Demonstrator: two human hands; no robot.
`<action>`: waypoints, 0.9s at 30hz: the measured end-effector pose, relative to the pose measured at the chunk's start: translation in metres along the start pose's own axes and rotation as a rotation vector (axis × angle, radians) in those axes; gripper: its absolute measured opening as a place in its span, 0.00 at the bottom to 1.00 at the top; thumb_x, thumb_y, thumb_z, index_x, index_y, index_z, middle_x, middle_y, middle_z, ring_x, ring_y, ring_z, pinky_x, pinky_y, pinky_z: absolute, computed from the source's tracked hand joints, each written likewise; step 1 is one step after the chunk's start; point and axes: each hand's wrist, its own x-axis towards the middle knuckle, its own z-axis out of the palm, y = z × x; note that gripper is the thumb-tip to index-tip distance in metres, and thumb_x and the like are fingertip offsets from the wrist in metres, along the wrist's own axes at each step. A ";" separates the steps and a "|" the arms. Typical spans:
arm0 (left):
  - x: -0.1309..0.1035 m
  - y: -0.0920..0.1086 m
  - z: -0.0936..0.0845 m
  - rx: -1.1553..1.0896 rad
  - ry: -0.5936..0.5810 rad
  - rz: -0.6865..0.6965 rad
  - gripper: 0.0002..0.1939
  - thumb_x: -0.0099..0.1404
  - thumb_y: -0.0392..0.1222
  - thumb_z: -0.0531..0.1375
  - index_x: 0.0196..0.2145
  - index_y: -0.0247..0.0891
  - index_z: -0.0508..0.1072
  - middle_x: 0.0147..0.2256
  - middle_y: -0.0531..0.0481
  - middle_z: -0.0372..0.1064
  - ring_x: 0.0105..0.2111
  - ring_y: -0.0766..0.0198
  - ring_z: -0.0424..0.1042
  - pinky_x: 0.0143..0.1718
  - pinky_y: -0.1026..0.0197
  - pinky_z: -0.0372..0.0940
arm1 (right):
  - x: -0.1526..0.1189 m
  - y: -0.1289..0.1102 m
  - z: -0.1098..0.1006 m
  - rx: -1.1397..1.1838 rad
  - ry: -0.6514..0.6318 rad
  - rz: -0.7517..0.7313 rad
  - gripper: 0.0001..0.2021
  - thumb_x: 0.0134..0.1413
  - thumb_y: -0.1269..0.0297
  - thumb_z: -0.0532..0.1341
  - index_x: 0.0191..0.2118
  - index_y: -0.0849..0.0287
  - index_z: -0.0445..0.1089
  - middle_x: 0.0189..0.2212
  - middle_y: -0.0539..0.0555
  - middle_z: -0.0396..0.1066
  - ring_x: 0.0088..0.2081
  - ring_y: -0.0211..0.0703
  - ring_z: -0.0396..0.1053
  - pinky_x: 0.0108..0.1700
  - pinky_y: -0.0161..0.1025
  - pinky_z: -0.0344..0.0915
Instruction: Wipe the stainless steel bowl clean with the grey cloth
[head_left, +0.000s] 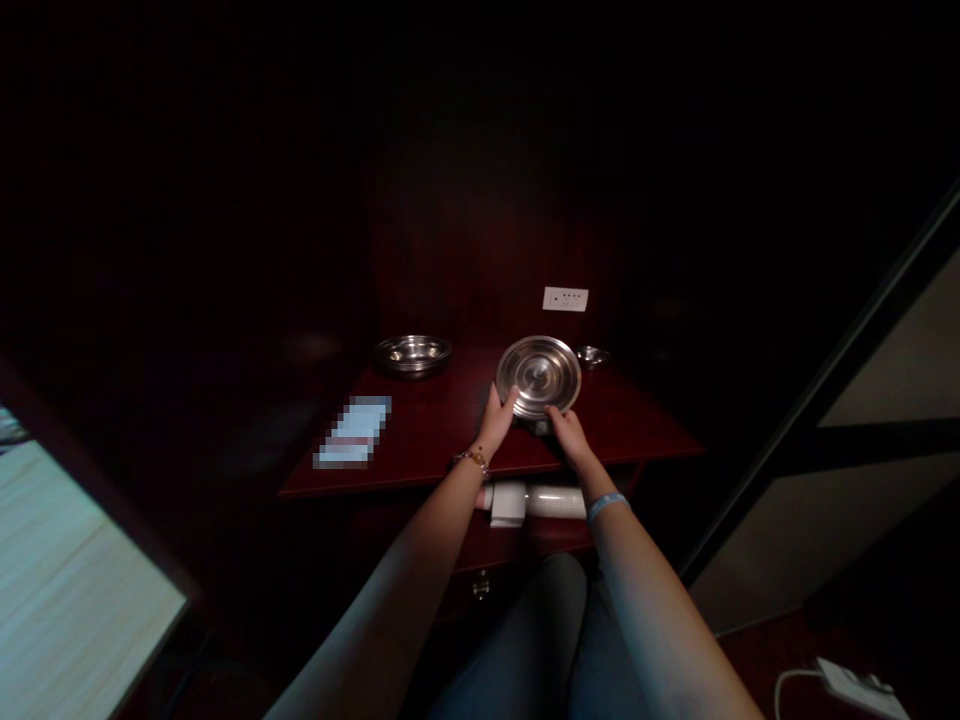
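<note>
Both of my hands grip a round, shiny metal plate (538, 374) by its near rim, tilted so that its inner face shows. My left hand (496, 418) is closed on the lower left of the rim, thumb on top. On the lower right, my right hand (568, 430) holds it the same way; the fingers underneath are hidden. Just below the plate a small dark object shows between my hands, too unclear to name. Further left on the dark red desk (442, 435) sits a wider metal dish or stack of dishes (413, 354). Behind the plate's right side stands a small metal bowl (592, 357).
A blurred-out pale flat object (354, 432) lies at the desk's left front. Under the desktop, a pale cylinder (553, 501) rests on a shelf. A socket (565, 299) is on the back wall. A light wood surface (71, 590) stands left; a power strip (862, 690) lies on the floor.
</note>
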 end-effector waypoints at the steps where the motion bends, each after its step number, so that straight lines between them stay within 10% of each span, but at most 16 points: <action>1: 0.000 0.001 -0.002 0.018 0.016 -0.011 0.17 0.64 0.45 0.57 0.49 0.36 0.67 0.47 0.42 0.72 0.47 0.60 0.72 0.51 0.57 0.64 | 0.001 0.001 0.000 0.007 0.002 -0.002 0.13 0.46 0.56 0.62 0.30 0.62 0.75 0.29 0.52 0.77 0.34 0.43 0.72 0.40 0.36 0.64; 9: -0.004 0.004 -0.006 0.253 0.062 -0.055 0.09 0.63 0.44 0.57 0.37 0.35 0.69 0.33 0.45 0.73 0.34 0.59 0.72 0.41 0.57 0.65 | 0.002 0.002 0.000 0.048 0.060 -0.041 0.15 0.45 0.54 0.62 0.33 0.62 0.74 0.30 0.53 0.77 0.35 0.44 0.72 0.39 0.36 0.64; 16: -0.016 0.027 -0.002 0.617 0.187 0.338 0.26 0.60 0.41 0.60 0.54 0.36 0.61 0.59 0.33 0.56 0.58 0.49 0.58 0.57 0.47 0.55 | 0.002 0.000 -0.001 0.033 0.135 -0.046 0.14 0.47 0.55 0.58 0.30 0.62 0.73 0.28 0.52 0.76 0.33 0.43 0.71 0.38 0.36 0.64; 22: -0.031 0.046 0.006 0.922 -0.424 0.564 0.20 0.57 0.41 0.62 0.49 0.46 0.70 0.60 0.45 0.58 0.61 0.48 0.53 0.61 0.42 0.44 | 0.004 0.001 -0.002 0.029 0.183 -0.072 0.14 0.46 0.55 0.57 0.30 0.61 0.74 0.29 0.53 0.76 0.34 0.43 0.71 0.40 0.36 0.63; 27: -0.031 0.043 0.006 0.957 -0.465 0.589 0.22 0.57 0.36 0.58 0.51 0.46 0.70 0.58 0.46 0.63 0.62 0.49 0.53 0.62 0.40 0.42 | 0.004 0.000 -0.004 0.033 0.241 -0.077 0.14 0.47 0.55 0.56 0.28 0.61 0.73 0.27 0.52 0.75 0.31 0.42 0.70 0.36 0.35 0.63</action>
